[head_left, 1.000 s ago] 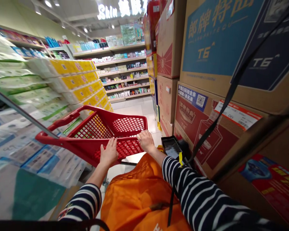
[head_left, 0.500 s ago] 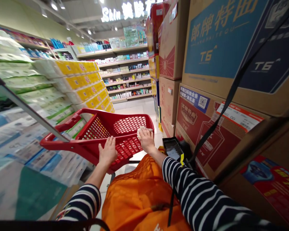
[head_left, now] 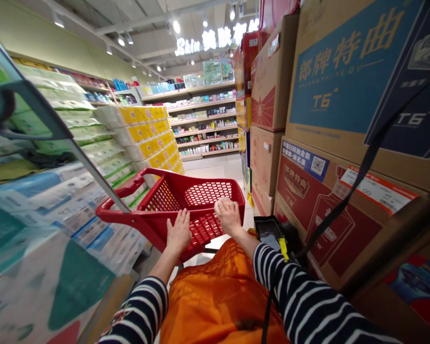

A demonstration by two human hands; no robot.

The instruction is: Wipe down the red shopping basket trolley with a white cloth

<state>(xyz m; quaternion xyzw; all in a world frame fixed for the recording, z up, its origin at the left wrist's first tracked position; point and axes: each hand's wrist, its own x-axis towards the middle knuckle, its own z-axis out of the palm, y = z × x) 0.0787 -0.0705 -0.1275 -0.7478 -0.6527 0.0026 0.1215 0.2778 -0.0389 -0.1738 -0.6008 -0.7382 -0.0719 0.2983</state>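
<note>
A red plastic shopping cart (head_left: 154, 228) with mesh sides stands crosswise before me, its basket bare inside where I can see. My left hand (head_left: 179, 233) rests on its near side, fingers stretched out over the rim, thumb apart. Near the basket's right end, my right hand (head_left: 231, 217) presses a crumpled whitish cloth (head_left: 220, 205) to the top rim. The fingers lie over the cloth and hide part of it. An orange apron (head_left: 215, 296) covers my front below the cart.
Stacked cartons (head_left: 318, 157) rise close on the right, with a black open container (head_left: 267, 222) beside them. Tissue packs (head_left: 146, 136) are piled on the left, behind a slanting metal bar (head_left: 96, 167). Product shelves (head_left: 204, 114) stand at the far end, beyond pale floor.
The whole scene has shifted right and slightly down in view as the camera turned. Both hands keep about the same places on the cart, the right still with the cloth.
</note>
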